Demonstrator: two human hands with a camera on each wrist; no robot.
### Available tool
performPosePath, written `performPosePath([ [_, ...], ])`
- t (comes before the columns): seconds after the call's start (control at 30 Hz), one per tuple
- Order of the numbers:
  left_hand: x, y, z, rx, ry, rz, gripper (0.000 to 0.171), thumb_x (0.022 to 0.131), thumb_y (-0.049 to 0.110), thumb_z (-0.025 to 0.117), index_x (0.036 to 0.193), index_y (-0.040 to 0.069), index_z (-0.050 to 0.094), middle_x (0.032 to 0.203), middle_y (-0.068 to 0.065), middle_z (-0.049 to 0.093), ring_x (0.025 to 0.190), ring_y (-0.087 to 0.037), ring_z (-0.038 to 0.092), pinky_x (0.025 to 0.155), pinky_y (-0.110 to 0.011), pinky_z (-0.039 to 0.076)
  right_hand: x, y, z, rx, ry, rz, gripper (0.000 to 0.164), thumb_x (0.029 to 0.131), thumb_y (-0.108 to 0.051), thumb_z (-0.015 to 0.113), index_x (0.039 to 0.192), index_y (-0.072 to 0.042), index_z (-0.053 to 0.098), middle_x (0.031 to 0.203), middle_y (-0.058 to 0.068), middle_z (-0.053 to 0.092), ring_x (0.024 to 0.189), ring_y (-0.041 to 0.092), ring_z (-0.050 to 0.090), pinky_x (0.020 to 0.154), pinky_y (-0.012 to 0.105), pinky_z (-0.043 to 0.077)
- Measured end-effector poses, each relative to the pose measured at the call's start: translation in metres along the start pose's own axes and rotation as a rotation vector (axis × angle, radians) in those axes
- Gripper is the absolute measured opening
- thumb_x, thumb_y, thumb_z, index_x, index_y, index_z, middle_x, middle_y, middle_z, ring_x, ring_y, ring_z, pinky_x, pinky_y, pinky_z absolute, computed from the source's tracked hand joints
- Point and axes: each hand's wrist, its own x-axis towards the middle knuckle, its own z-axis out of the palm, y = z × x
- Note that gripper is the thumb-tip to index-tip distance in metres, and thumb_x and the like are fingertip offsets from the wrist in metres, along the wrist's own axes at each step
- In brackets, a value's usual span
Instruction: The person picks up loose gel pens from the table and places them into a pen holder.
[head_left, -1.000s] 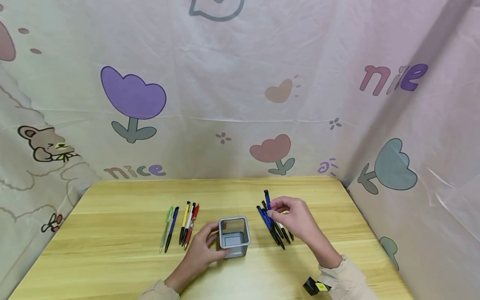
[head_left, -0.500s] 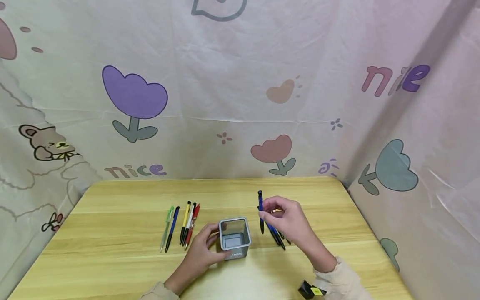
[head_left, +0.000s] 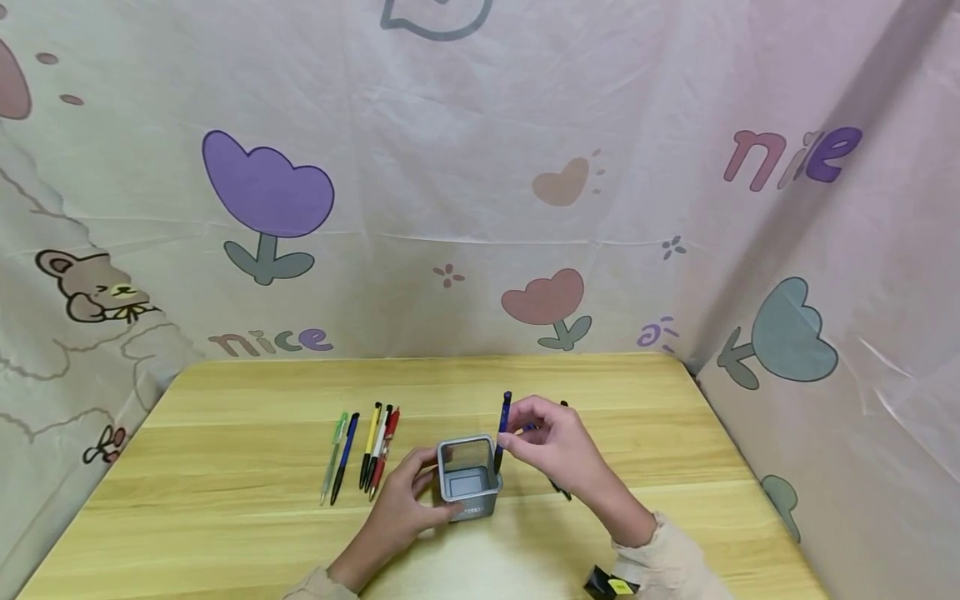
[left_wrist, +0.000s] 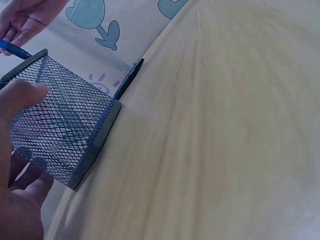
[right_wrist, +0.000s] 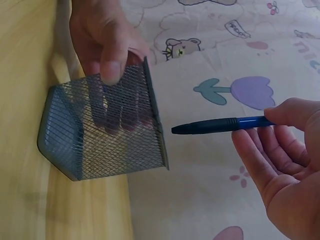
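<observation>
My left hand grips a grey square mesh pen holder, thumb on the near side and fingers round the far side. The holder stands upright on the table with its open top up; no pens show inside it. My right hand pinches a blue pen between thumb and fingertips, its black end pointing down. In the right wrist view the black tip of the blue pen is just above the holder's rim. Behind the right hand lie more pens, mostly hidden by it.
Left of the holder several pens lie on the wooden table: a green one, a blue one, then yellow, white and red. A black object with a yellow label is by the right sleeve. Printed cloth surrounds the table.
My right hand has lifted the blue pen from the right-hand pile and carried it left to the holder's right rim. The left hand and the holder have stayed in place.
</observation>
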Motion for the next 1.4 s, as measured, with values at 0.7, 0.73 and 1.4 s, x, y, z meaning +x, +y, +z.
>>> performPosePath([
  [0.7,-0.005,0.003,-0.002,0.020,0.011,0.020,0.077,0.068,0.000,0.092,0.137,0.002,0.058,0.137,-0.018,0.057,0.133,-0.045,0.058,0.113,-0.029,0.051,0.001,0.012,0.023,0.002,-0.069,-0.043,0.020,0.090,-0.005,0.077,0.106,-0.001,0.066,0.100,0.017,0.073,0.091,0.010,0.072,0.082,0.023,0.066],
  [0.73,-0.005,0.003,-0.002,0.018,0.008,0.021,0.077,0.068,0.000,0.092,0.137,0.002,0.057,0.137,-0.019,0.057,0.133,-0.045,0.058,0.113,-0.029,0.051,0.001,0.013,0.023,0.003,-0.069,-0.038,0.021,0.089,-0.005,0.077,0.107,-0.001,0.066,0.100,0.017,0.073,0.091,0.010,0.072,0.082,0.023,0.066],
  [1.4,-0.006,0.008,-0.004,-0.037,-0.065,-0.042,0.075,0.067,-0.002,0.092,0.132,0.000,0.053,0.141,-0.025,0.053,0.132,-0.048,0.058,0.108,-0.035,0.057,0.000,0.022,0.033,0.014,-0.126,0.014,0.026,0.087,0.001,0.076,0.110,0.003,0.064,0.102,0.017,0.070,0.091,0.007,0.070,0.084,0.022,0.066],
])
